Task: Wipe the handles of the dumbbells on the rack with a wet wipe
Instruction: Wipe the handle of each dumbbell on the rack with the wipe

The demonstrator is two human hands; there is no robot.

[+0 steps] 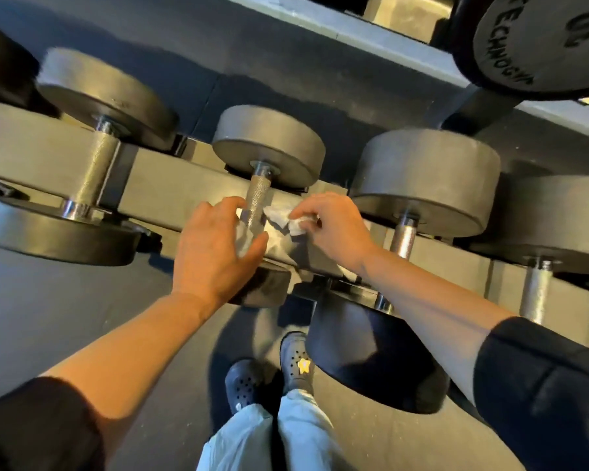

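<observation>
Several black dumbbells lie across the grey rack rail [170,185]. The middle dumbbell's knurled metal handle [258,195] runs between its far head [269,144] and near head [262,287]. A white wet wipe [279,217] is draped round the lower part of that handle. My left hand [215,246] holds the wipe's left side, thumb spread toward the handle. My right hand [334,226] pinches the wipe's right end just beside the handle.
A larger dumbbell [92,171] lies to the left, two more [422,178] [538,287] to the right. A weight plate [538,42] hangs at the upper right on a higher shelf. My shoes [269,372] stand on the dark floor below the rack.
</observation>
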